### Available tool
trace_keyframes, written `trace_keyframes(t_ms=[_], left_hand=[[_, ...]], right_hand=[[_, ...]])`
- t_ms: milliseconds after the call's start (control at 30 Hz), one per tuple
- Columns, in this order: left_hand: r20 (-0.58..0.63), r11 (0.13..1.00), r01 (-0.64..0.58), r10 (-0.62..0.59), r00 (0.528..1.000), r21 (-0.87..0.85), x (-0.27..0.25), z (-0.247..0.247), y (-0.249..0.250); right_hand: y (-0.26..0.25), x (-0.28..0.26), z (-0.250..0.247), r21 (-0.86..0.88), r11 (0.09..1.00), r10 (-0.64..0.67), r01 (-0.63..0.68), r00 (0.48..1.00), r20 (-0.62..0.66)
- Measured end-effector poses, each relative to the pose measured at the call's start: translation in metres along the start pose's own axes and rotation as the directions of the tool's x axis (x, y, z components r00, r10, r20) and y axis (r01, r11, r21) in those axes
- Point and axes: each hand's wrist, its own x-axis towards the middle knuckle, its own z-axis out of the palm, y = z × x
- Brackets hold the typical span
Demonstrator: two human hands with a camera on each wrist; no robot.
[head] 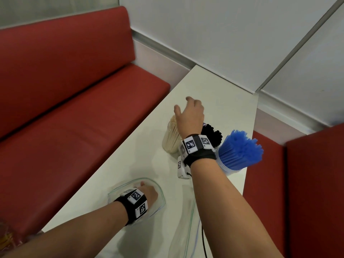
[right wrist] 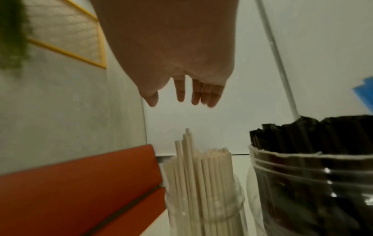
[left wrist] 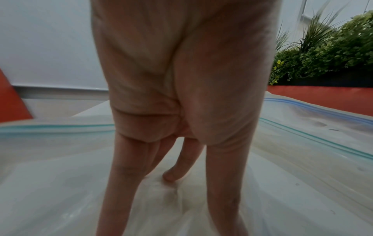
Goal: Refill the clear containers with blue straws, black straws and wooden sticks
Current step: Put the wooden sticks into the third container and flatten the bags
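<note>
Three clear containers stand on the white table (head: 137,161). One holds wooden sticks (head: 172,136) (right wrist: 198,178), one black straws (head: 214,135) (right wrist: 310,143), one blue straws (head: 240,149). My right hand (head: 189,112) (right wrist: 181,94) hovers above the sticks and black straws with fingers straight and nothing in it. My left hand (head: 149,192) (left wrist: 177,159) lies inside an empty clear zip bag (head: 158,200) (left wrist: 302,159) near the table's front, straight fingers pressing the plastic flat.
A second clear zip bag (head: 186,231) lies flat by my right forearm. A red bench (head: 74,108) runs along the table's left side and a red seat back (head: 314,192) stands at the right. White walls close the far corner. Green plants (left wrist: 333,52) sit behind.
</note>
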Motion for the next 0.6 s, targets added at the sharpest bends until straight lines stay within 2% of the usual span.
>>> trace_keyframes(t_ms=[67, 133, 167, 233, 333, 400, 500, 567, 600], left_hand=[[0.040, 0.997, 0.015, -0.012, 0.999, -0.072, -0.003, -0.003, 0.001], [0.008, 0.992, 0.032, -0.031, 0.999, -0.122, -0.005, -0.003, 0.001], [-0.012, 0.991, 0.043, -0.045, 0.999, -0.130, -0.006, -0.002, 0.002], [-0.019, 0.993, 0.054, -0.056, 0.998, -0.106, -0.009, 0.000, 0.002], [0.002, 0.980, 0.073, -0.074, 0.997, -0.184, -0.010, 0.000, 0.002], [0.009, 0.969, 0.108, -0.108, 0.994, -0.221, -0.010, 0.000, 0.003], [0.006, 0.981, 0.109, -0.109, 0.994, -0.164, -0.011, 0.000, 0.006], [0.036, 0.983, 0.114, -0.110, 0.993, -0.145, -0.013, 0.005, 0.006], [0.051, 0.976, 0.131, -0.123, 0.991, -0.174, -0.015, 0.007, 0.004]], right_hand=[[-0.002, -0.009, 0.019, -0.176, 0.980, -0.063, 0.091, 0.985, 0.159], [0.004, -0.022, 0.040, -0.309, 0.945, 0.002, 0.107, 0.943, 0.333], [0.009, -0.028, 0.049, -0.368, 0.921, 0.020, 0.129, 0.927, 0.374], [0.017, -0.033, 0.057, -0.415, 0.893, -0.010, 0.175, 0.929, 0.370], [0.025, -0.025, 0.051, -0.335, 0.917, -0.085, 0.215, 0.928, 0.362], [0.030, -0.023, 0.043, -0.302, 0.919, -0.123, 0.252, 0.914, 0.387], [0.028, -0.027, 0.031, -0.276, 0.922, -0.127, 0.272, 0.885, 0.447], [0.020, -0.034, 0.023, -0.217, 0.941, -0.168, 0.260, 0.915, 0.368], [0.015, -0.040, 0.020, -0.138, 0.955, -0.220, 0.263, 0.938, 0.267]])
